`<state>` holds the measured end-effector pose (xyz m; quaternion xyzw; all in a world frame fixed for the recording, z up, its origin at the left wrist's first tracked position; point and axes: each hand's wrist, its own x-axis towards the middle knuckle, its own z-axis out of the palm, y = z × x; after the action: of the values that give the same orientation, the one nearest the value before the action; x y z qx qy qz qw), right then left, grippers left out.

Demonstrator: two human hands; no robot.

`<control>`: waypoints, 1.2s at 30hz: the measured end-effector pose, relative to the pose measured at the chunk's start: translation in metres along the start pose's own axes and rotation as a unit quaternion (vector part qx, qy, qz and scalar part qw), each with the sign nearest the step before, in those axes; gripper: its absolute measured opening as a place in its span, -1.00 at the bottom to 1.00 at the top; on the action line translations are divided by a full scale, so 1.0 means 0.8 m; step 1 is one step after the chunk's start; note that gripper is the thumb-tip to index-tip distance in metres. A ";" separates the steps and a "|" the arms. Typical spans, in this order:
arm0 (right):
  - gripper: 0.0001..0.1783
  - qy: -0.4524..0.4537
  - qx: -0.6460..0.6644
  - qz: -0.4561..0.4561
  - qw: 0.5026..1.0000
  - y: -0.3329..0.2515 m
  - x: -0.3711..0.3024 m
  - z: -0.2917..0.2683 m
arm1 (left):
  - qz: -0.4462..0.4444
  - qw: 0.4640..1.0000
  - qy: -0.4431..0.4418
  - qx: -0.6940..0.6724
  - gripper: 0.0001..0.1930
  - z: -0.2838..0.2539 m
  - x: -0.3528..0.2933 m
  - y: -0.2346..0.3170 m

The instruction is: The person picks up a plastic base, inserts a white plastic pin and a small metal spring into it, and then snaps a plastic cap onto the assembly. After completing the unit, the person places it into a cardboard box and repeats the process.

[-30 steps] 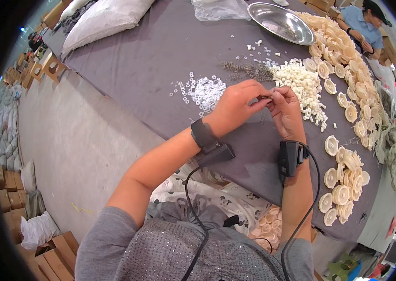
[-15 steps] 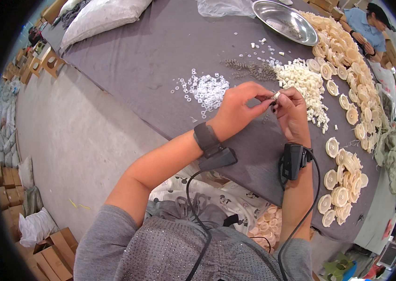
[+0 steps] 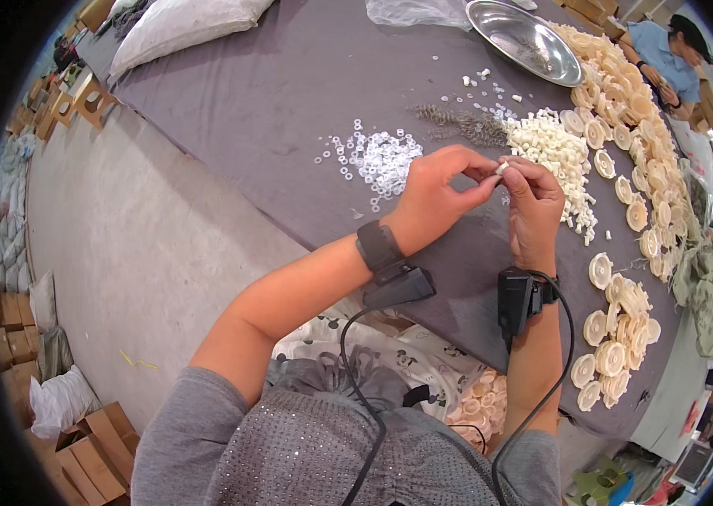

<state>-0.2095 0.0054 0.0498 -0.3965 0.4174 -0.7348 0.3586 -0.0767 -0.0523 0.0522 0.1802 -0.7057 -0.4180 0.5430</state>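
My left hand [image 3: 451,190] and my right hand [image 3: 533,202] meet over the cloth-covered table, fingertips pinched together. Between them is a small cream plastic piece [image 3: 502,168], like those in the heap of cream plastic pieces [image 3: 552,152] just beyond my right hand. Both hands seem to grip this one piece; its far side is hidden by fingers. Left of my left hand lies a scatter of small white washers [image 3: 383,160]. Behind the hands stretches a small pile of dark, thin metal bits [image 3: 474,128], probably springs or screws, too small to tell.
Round cream plastic parts [image 3: 618,93] line the table's right side, with a smaller group [image 3: 618,337] nearer me. At the back sits a steel tray [image 3: 525,42]; a white sack [image 3: 188,34] lies far left. A person [image 3: 664,59] works at far right. Cables hang from my wrist devices.
My hands stay together on the cream piece. My right hand has turned slightly, and the dark bit seen at its fingertips before no longer shows. The view has shifted a little.
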 end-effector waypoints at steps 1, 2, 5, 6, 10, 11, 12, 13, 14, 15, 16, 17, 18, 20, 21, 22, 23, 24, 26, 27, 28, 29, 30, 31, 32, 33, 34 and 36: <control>-0.91 -0.001 -0.023 -0.005 1.000 0.000 0.001 -0.001 | -0.006 1.000 0.000 0.002 -0.86 -0.001 0.000 0.001; -0.91 -0.001 -0.047 -0.009 0.999 -0.001 0.001 -0.001 | -0.012 1.000 0.000 0.004 -0.85 -0.001 0.000 0.001; -0.90 -0.012 -0.111 -0.023 0.994 -0.004 0.000 0.005 | -0.006 1.000 0.014 0.024 -0.83 -0.002 0.000 -0.004; -0.90 -0.012 -0.111 -0.023 0.994 -0.006 -0.001 0.007 | -0.007 1.000 0.014 0.024 -0.83 -0.002 0.001 -0.004; -0.87 -0.016 -0.086 0.001 0.996 -0.004 -0.001 0.006 | -0.017 1.000 0.010 0.012 -0.83 -0.003 0.001 -0.004; -0.85 -0.018 -0.053 0.011 0.998 -0.003 0.000 0.002 | -0.020 1.000 -0.003 0.011 -0.83 -0.002 0.001 -0.003; -0.85 -0.019 -0.053 0.011 0.998 -0.001 0.001 -0.003 | -0.020 1.000 -0.003 0.012 -0.83 -0.001 0.001 -0.004; -0.83 -0.030 -0.028 0.058 0.997 0.001 0.003 -0.007 | 0.013 0.999 -0.018 0.041 -0.83 0.000 0.001 -0.007; -0.81 -0.042 -0.003 0.105 0.994 0.002 0.005 -0.010 | 0.045 0.996 -0.033 0.070 -0.83 -0.002 0.000 -0.009; -0.81 -0.044 -0.001 0.106 0.993 0.000 0.005 -0.013 | 0.045 0.996 -0.032 0.072 -0.83 -0.005 -0.001 -0.011; -0.80 -0.071 -0.018 0.139 0.988 -0.002 0.005 -0.014 | 0.049 0.992 -0.057 0.098 -0.82 -0.008 -0.001 -0.012; -0.78 -0.098 -0.035 0.172 0.980 -0.004 0.005 -0.016 | 0.053 0.987 -0.082 0.124 -0.80 -0.011 -0.002 -0.012; -0.78 -0.102 -0.033 0.173 0.979 -0.002 0.005 -0.018 | 0.052 0.987 -0.080 0.128 -0.80 -0.015 -0.004 -0.010; -0.80 -0.072 -0.039 0.178 0.981 0.001 0.005 -0.027 | 0.057 0.978 -0.086 0.181 -0.78 -0.019 -0.003 -0.003; -0.80 -0.073 -0.037 0.178 0.981 0.001 0.007 -0.031 | 0.057 0.978 -0.087 0.183 -0.78 -0.025 -0.003 0.000; -0.81 -0.057 -0.042 0.168 0.983 0.000 0.008 -0.035 | 0.045 0.976 -0.087 0.194 -0.77 -0.035 -0.002 0.004; -0.82 -0.042 -0.046 0.159 0.985 0.000 0.009 -0.037 | 0.032 0.974 -0.087 0.205 -0.77 -0.047 -0.004 0.005; -0.84 -0.042 -0.040 0.166 0.984 -0.001 0.010 -0.037 | 0.031 0.974 -0.091 0.207 -0.77 -0.060 -0.007 0.004; -0.84 -0.045 -0.032 0.165 0.985 0.004 0.011 -0.042 | -0.029 0.962 -0.061 0.264 -0.75 -0.088 -0.011 0.001; -0.84 -0.049 -0.028 0.163 0.985 0.007 0.011 -0.044 | -0.031 0.961 -0.068 0.265 -0.75 -0.101 -0.011 -0.002; -0.86 -0.052 -0.027 0.164 0.985 0.005 0.012 -0.042 | -0.046 0.950 -0.068 0.302 -0.74 -0.114 -0.008 -0.004; -0.86 -0.048 -0.022 0.166 0.985 0.006 0.013 -0.043 | -0.061 0.936 -0.067 0.340 -0.73 -0.127 -0.006 -0.007; -0.87 -0.064 -0.026 0.175 0.982 0.006 0.014 -0.045 | -0.063 0.935 -0.074 0.342 -0.73 -0.138 -0.003 -0.013; -0.87 -0.081 -0.030 0.182 0.979 0.007 0.015 -0.045 | -0.077 0.927 -0.068 0.359 -0.72 -0.149 -0.001 -0.019; -0.88 -0.096 -0.024 0.182 0.978 0.007 0.015 -0.044 | -0.092 0.920 -0.062 0.376 -0.71 -0.157 0.003 -0.024; -0.88 -0.092 -0.019 0.183 0.979 0.009 0.016 -0.045 | -0.093 0.918 -0.068 0.379 -0.71 -0.164 0.008 -0.029; -0.88 -0.098 -0.027 0.185 0.977 0.011 0.017 -0.049 | -0.097 0.919 -0.061 0.378 -0.72 -0.167 0.013 -0.034; -0.89 -0.112 -0.041 0.178 0.977 0.012 0.017 -0.053 | -0.102 0.919 -0.059 0.376 -0.74 -0.173 0.024 -0.044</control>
<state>-0.2511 0.0041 0.0305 -0.4100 0.4682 -0.5924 0.5115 0.0362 -0.1408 0.0451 0.4169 -0.8197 -0.1845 0.3468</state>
